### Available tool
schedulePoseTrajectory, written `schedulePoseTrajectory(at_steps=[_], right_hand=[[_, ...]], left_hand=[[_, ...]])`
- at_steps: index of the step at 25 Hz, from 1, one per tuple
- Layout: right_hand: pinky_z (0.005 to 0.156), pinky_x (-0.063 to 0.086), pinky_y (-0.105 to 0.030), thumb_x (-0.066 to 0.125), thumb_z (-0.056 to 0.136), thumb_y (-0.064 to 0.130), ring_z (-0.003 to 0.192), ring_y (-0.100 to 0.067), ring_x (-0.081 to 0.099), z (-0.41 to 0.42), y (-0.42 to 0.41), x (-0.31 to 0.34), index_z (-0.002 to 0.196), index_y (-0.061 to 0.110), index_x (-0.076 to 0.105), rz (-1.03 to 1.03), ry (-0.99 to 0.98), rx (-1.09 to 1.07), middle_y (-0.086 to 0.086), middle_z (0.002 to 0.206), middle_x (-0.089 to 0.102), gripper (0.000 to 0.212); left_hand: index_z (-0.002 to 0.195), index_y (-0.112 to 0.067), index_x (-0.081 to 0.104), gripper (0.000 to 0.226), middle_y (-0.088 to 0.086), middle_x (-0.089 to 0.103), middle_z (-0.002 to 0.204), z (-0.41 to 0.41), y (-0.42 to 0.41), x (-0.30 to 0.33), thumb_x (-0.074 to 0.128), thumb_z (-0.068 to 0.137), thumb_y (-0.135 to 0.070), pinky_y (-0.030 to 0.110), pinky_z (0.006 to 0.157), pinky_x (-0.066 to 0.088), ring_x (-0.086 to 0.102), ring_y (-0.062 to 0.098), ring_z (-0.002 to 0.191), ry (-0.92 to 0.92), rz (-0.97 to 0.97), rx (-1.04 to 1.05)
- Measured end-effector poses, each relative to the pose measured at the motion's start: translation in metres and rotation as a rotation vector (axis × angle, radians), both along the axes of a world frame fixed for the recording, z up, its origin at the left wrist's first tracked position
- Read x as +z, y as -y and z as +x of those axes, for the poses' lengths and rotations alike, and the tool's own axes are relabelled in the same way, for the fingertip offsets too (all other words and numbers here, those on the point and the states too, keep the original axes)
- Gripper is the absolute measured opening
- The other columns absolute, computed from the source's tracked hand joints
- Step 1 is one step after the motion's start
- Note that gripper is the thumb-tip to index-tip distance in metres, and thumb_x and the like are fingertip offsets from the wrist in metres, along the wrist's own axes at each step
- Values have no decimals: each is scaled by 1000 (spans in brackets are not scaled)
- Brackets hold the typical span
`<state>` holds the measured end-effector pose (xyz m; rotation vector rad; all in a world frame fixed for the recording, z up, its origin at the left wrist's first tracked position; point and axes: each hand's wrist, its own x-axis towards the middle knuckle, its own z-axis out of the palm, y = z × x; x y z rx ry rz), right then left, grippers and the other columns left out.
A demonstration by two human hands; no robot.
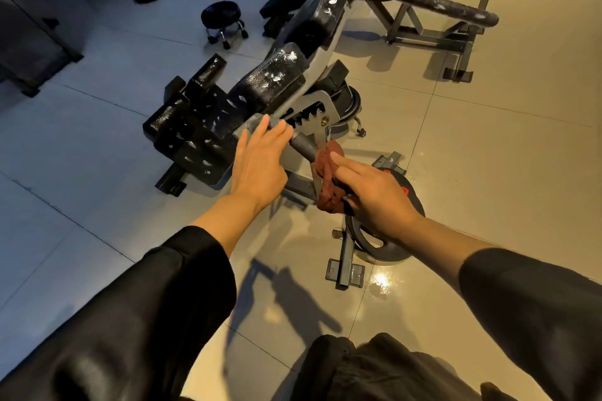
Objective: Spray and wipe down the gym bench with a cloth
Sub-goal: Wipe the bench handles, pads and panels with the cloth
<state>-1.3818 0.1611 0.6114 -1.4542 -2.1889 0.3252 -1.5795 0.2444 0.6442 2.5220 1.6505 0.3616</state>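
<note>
**Cloth on the frame tube; padding lies up and left of it**

While the left hand (260, 159) lies flat with fingers straight and close together, fingertips touching the grey metal adjuster bracket, it holds nothing. Left of it and beyond: the black padded gym bench (228, 98), cracked vinyl with white scuffs or spray flecks (cannot tell which), its long axis running from lower left to upper right, away from the person.

Right of the left hand, a grey round steel frame tube (303, 148) slopes down toward the right hand (374, 198), which pinches a bunched rust-brown cloth (330, 177) against the tube's lower end, index finger extended over it.

Judgement: the right hand is wiping frame, not padding; the pads lie up and left of the cloth, nearer the left hand. No spray bottle in view.

Far right: black weight plate (384, 247) leaning at the bench's floor bar.
</note>
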Motion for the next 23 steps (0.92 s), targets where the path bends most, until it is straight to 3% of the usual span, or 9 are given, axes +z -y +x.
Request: schedulePoseTrajectory(at_steps=[2,4,7,12,15,19,23], right_hand=[[84,53,-39,57,79,14,110,-32,61,-4,-6,2,103,11,61,-28,-28,-75,-8,129,61,25],[76,48,-36,68,76,10,99,-30,60,-14,-27,8,104,11,59,-69,-43,-134,-6,117,62,29],[76,47,-42,67,76,8,97,-32,59,-39,-65,21,105,11,56,-72,-62,-121,-7,109,62,31],[81,52,-47,68,73,3,107,-37,61,-38,-70,18,123,8,56,-14,-30,11,-14,120,63,51],[81,55,-47,71,71,1,105,-39,63,-27,-57,13,127,1,56,24,15,81,-20,117,65,59],[95,50,-52,78,64,-4,116,-42,58,-15,-41,3,131,2,55,-32,116,104,-20,128,60,71],[101,46,-50,81,63,-4,118,-40,57,13,-12,-9,130,3,57,-42,92,119,-20,128,60,72]], left_hand=[[145,-20,40,71,-1,33,155,4,2,2,54,81,7,44,118,-4,9,22,149,16,14,-1],[146,-19,39,72,-1,32,155,3,3,1,52,81,8,39,117,-9,9,19,149,49,21,-1],[148,-18,35,75,-2,29,156,0,1,-1,50,79,9,37,117,-11,7,16,149,68,11,-2],[149,-21,33,77,-4,29,156,-1,3,-1,50,80,8,42,119,-11,7,15,149,64,-2,8],[149,-21,33,76,-4,28,157,0,7,0,52,80,6,38,116,-14,6,15,149,25,3,11],[151,-19,27,77,-2,21,159,10,15,1,53,82,3,39,117,-11,3,17,149,-38,19,45],[150,-15,30,70,4,24,158,36,57,-6,53,85,1,36,117,-7,9,17,148,24,68,96]])
